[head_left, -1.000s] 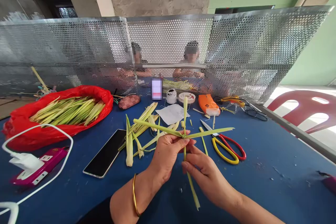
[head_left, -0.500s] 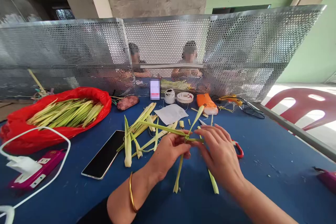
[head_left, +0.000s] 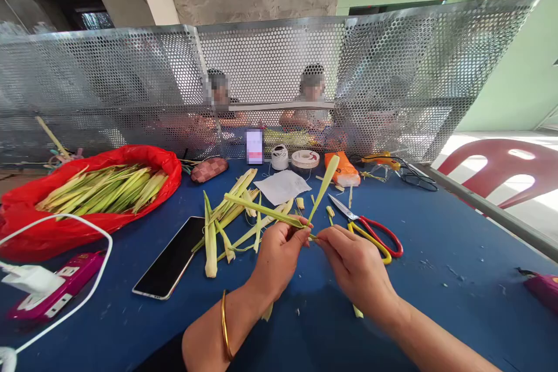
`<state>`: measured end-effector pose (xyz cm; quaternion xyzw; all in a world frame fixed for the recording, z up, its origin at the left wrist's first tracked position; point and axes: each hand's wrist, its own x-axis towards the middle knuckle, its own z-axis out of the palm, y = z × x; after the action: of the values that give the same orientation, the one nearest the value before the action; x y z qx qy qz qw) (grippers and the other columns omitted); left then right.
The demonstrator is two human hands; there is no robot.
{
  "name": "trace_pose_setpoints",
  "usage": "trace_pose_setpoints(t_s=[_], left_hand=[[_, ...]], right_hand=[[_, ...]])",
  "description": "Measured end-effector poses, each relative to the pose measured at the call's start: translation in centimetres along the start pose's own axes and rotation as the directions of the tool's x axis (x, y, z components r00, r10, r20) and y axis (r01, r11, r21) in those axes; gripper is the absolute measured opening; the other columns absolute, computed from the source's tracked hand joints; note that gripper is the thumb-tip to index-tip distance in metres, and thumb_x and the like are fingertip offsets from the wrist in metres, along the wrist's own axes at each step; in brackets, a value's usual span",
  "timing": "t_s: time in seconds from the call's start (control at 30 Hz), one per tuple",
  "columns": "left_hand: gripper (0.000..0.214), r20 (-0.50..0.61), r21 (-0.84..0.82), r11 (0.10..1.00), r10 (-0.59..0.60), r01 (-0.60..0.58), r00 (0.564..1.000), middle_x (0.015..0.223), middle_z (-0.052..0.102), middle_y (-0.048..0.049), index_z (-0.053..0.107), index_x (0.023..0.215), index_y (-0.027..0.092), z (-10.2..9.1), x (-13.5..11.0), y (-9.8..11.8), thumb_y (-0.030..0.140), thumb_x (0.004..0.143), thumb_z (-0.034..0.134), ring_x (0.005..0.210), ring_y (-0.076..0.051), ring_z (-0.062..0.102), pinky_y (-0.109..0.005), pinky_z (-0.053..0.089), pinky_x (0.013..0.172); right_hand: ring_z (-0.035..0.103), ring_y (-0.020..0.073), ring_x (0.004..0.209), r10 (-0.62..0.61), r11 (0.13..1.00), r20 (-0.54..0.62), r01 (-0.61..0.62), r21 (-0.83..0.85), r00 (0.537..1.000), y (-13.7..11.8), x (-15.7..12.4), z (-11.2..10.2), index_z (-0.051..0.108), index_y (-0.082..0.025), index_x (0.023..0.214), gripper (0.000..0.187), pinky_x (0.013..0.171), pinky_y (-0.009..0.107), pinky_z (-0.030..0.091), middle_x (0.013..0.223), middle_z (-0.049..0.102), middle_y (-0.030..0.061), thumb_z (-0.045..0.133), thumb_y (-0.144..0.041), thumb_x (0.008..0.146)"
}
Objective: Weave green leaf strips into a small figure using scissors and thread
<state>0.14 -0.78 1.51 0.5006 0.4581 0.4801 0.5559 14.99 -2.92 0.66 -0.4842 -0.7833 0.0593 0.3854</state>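
My left hand [head_left: 279, 256] pinches a crossing of corn husk strips [head_left: 323, 189] between thumb and fingers, above the middle of the table. From that crossing one strip stands upward, a second reaches out to the left, and another hangs behind my left wrist. On the right side, my right hand [head_left: 360, 256] has its fingers closed on a strip end that runs from the crossing. A husk tip pokes out below this hand. Scissors [head_left: 382, 226] with a red and a yellow handle lie just beyond it. Loose husk pieces [head_left: 211, 244] are spread left of my hands.
A red plastic bag [head_left: 174, 165] full of husks stands at left, near a purple power strip [head_left: 81, 267] and a black phone [head_left: 172, 258]. White paper [head_left: 281, 187], a thread spool [head_left: 279, 158], a tape roll [head_left: 305, 159] and an orange packet [head_left: 337, 168] lie before the perforated metal screen [head_left: 270, 52].
My right hand has drawn its fingers together on a strip and tilted, uncovering the scissors. The hanging strip has swung left behind my left wrist. The view has shifted slightly.
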Motion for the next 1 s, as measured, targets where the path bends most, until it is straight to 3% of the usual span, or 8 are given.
trace_pose_setpoints(t_s=[0.17,0.37,0.53,0.87,0.93,1.0], left_hand=[[0.022,-0.037,0.009,0.999,-0.038,0.039,0.999,0.065,0.055,0.0021,0.067,0.086,0.016,-0.3,0.3,0.1,0.036,0.075,0.068,0.049,-0.007,0.038,-0.022,0.027,0.047],[0.048,0.205,-0.202,0.958,-0.162,0.204,0.965,0.065,0.051,0.0024,0.066,0.102,0.013,-0.9,0.3,0.7,0.054,0.077,0.064,0.049,-0.005,0.03,-0.02,0.019,0.046],[0.039,0.205,-0.22,0.947,-0.19,0.234,0.96,0.06,0.048,0.0041,0.07,0.093,0.013,-1.0,0.4,0.6,0.047,0.075,0.071,0.049,-0.003,0.03,-0.019,0.018,0.046],[0.033,0.279,-0.419,0.846,-0.227,0.331,0.933,0.054,0.041,0.0067,0.068,0.093,0.014,-1.3,0.6,0.7,0.042,0.076,0.069,0.044,-0.003,0.023,-0.017,0.014,0.041],[0.032,0.275,-0.414,0.852,-0.219,0.321,0.936,0.054,0.043,0.006,0.067,0.092,0.014,-1.3,0.5,0.7,0.043,0.077,0.068,0.044,-0.003,0.025,-0.017,0.015,0.042],[0.033,0.276,-0.393,0.871,-0.195,0.295,0.941,0.056,0.047,0.0042,0.067,0.091,0.014,-1.3,0.4,0.7,0.044,0.079,0.066,0.044,-0.003,0.028,-0.018,0.017,0.043]], right_hand=[[0.059,0.0149,0.062,-0.006,1.0,0.013,0.006,0.0,1.0,-0.1,0.1,-0.1,0.06,-0.021,0.081,0.027,0.057,0.024,0.04,0.071,0.063,0.0033,0.04,-0.025,0.097],[0.058,0.0144,0.061,-0.073,0.991,-0.05,0.066,-0.117,0.996,0.1,0.1,0.3,0.061,-0.02,0.083,0.026,0.056,0.024,0.037,0.07,0.063,0.0029,0.04,-0.024,0.098],[0.056,0.0147,0.058,-0.179,0.969,-0.081,0.161,-0.188,0.981,-0.1,-0.1,0.5,0.061,-0.018,0.084,0.025,0.057,0.026,0.036,0.068,0.063,0.0031,0.041,-0.022,0.098],[0.061,0.0164,0.066,-0.146,0.986,-0.073,0.151,0.065,0.987,-0.9,-0.5,0.4,0.06,-0.018,0.095,0.017,0.061,0.027,0.04,0.077,0.067,0.0047,0.044,-0.021,0.096],[0.059,0.0159,0.067,-0.06,0.981,-0.047,0.068,0.184,0.997,-0.8,-0.4,0.4,0.062,-0.019,0.091,0.019,0.063,0.027,0.041,0.076,0.066,0.0041,0.044,-0.024,0.096],[0.057,0.0152,0.067,0.11,0.936,-0.025,-0.095,0.339,0.994,-0.6,0.0,0.4,0.063,-0.02,0.084,0.024,0.062,0.026,0.042,0.074,0.063,0.0032,0.046,-0.031,0.095]])
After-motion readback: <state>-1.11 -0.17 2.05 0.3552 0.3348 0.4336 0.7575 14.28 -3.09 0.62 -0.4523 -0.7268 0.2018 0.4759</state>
